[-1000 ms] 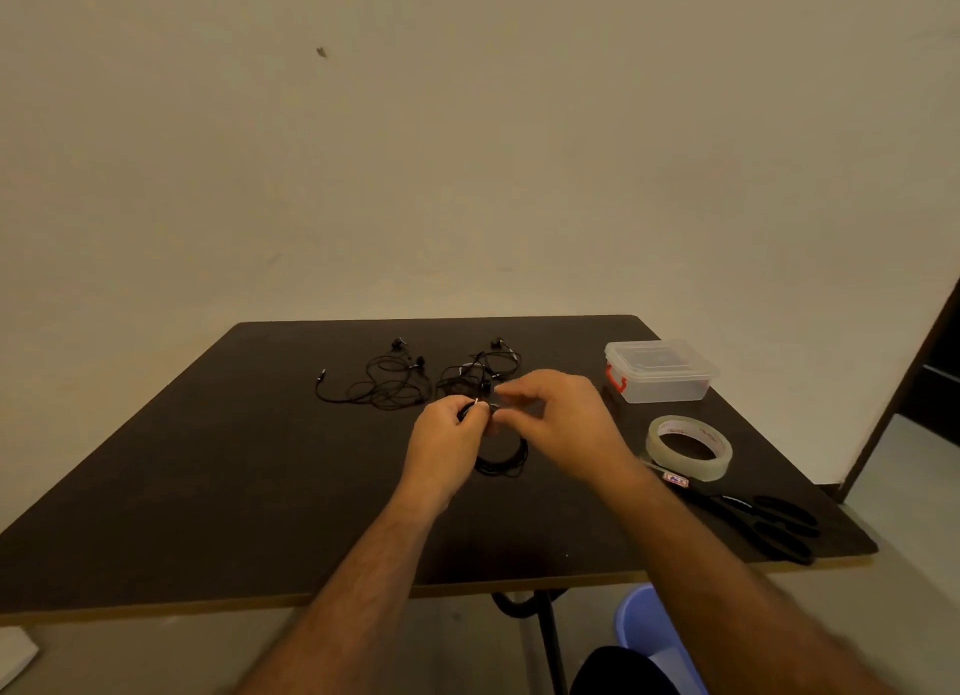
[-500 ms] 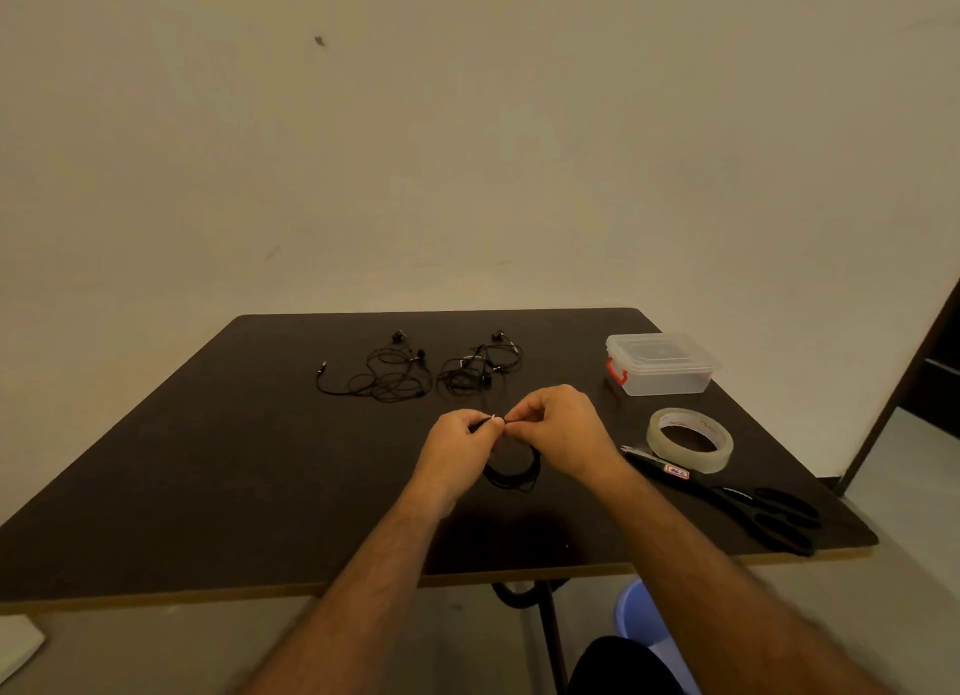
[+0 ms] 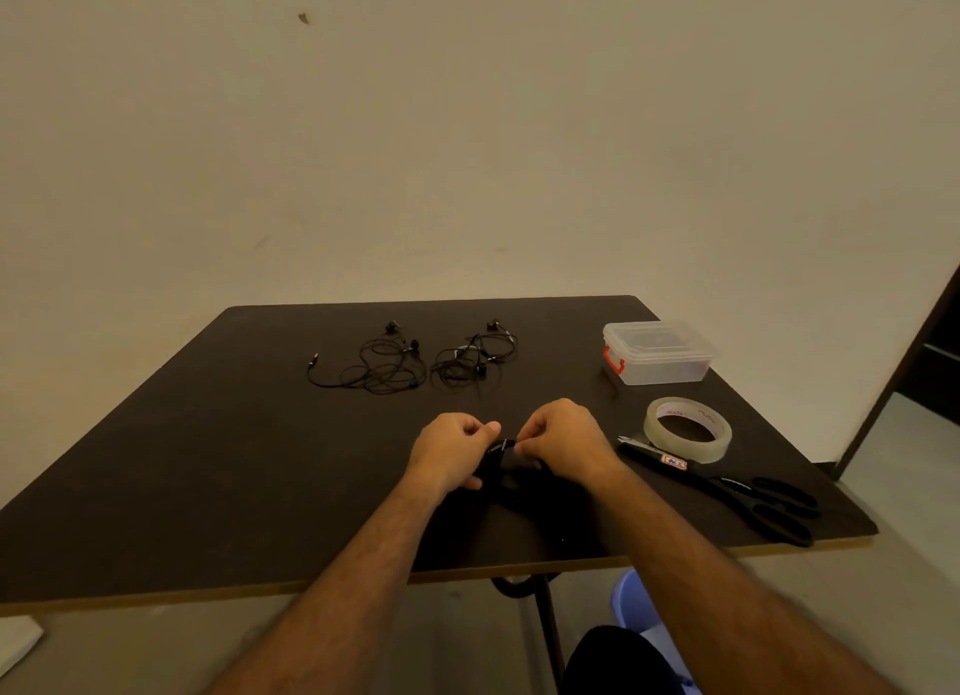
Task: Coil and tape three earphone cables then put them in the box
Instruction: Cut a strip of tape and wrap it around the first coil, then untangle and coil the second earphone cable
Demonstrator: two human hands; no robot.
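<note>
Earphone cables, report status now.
Left hand and right hand both pinch the coiled cable. Two cables loose on table. Box lidded. Nothing in the way.

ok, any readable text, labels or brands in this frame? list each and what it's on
Nothing can be read for certain.
Tape roll: red print on the inner core, too blurred to read.
Scissors: small red and white sticker on the blade, unreadable.
Box: no text visible.
</note>
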